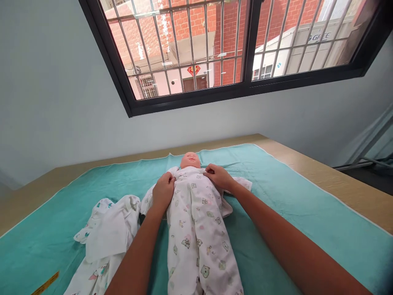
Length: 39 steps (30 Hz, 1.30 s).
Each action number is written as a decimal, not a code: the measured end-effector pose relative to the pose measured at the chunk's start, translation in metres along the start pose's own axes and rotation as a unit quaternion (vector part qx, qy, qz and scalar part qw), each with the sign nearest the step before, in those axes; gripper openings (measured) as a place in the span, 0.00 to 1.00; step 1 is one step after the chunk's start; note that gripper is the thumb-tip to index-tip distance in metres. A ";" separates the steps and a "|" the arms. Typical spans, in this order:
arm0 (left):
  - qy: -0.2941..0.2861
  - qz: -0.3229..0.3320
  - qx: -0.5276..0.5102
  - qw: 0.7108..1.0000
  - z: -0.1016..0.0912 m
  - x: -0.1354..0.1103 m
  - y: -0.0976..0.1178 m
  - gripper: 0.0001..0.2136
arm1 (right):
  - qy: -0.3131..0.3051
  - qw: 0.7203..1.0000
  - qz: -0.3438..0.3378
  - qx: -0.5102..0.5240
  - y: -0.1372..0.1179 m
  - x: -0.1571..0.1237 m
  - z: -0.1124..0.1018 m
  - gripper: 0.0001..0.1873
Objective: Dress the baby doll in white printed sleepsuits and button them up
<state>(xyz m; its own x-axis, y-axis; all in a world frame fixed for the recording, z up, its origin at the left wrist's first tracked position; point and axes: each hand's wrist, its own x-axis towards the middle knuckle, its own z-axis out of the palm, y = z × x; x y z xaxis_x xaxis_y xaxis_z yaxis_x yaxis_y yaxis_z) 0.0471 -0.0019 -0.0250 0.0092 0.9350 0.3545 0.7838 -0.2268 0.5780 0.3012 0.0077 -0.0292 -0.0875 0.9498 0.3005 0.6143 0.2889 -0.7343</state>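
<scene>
A baby doll (190,160) lies on its back, its head toward the wall. White baby pants (196,217) with small animal prints cover it from the chest down, legs stretched toward me. My left hand (164,188) pinches the waistband at the left side. At the right side of the waistband, my right hand (218,177) has its fingers closed on the cloth. A printed baby top (243,183) shows from under the pants, its sleeves spread to both sides. The doll's body and legs are hidden by the clothes.
Other white baby clothes (112,229) lie bunched to the left, partly behind my left forearm. A yellow strip (46,283) is at the lower left. The teal cloth (285,205) covers a wooden table (346,186), which stands against a wall below a barred window (187,92).
</scene>
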 end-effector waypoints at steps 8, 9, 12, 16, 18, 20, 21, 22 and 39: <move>-0.038 -0.044 0.266 0.962 -0.022 -0.002 -0.008 0.17 | -0.128 0.951 0.139 -0.246 -0.015 -0.005 -0.055 0.20; -0.059 -0.067 0.273 0.958 -0.026 -0.002 -0.009 0.19 | -0.145 0.950 0.138 -0.241 -0.017 -0.006 -0.053 0.20; -0.122 -0.114 0.221 0.961 -0.032 -0.001 -0.013 0.19 | -0.157 0.962 0.128 -0.183 -0.022 -0.009 -0.040 0.17; -0.176 -0.070 0.119 0.975 -0.037 0.002 -0.013 0.10 | -0.151 0.977 0.125 -0.081 -0.018 -0.005 -0.038 0.09; -0.173 -0.063 0.088 0.979 -0.047 0.002 -0.010 0.10 | -0.135 0.982 0.129 -0.023 -0.011 -0.004 -0.049 0.06; -0.154 -0.085 -0.016 0.984 -0.065 0.001 -0.005 0.11 | -0.108 0.983 0.137 0.050 -0.002 -0.003 -0.064 0.06; -0.140 -0.103 -0.094 0.980 -0.076 0.000 -0.003 0.12 | -0.094 0.980 0.142 0.105 0.002 -0.004 -0.072 0.08; -0.127 -0.121 -0.177 0.969 -0.087 -0.001 -0.001 0.13 | -0.080 0.971 0.147 0.168 0.006 -0.005 -0.079 0.10; -0.399 0.014 -0.309 0.863 -0.079 -0.026 0.083 0.12 | -0.287 0.906 0.023 0.309 -0.097 -0.023 -0.062 0.18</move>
<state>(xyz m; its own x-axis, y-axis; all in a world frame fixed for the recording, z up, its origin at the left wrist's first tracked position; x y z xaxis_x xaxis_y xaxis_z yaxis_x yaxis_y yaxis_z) 0.0627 -0.0669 0.0715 0.6410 0.7607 -0.1028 0.2974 -0.1226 0.9469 0.2921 -0.0497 0.0726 -0.5748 0.8179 0.0256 0.0855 0.0912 -0.9922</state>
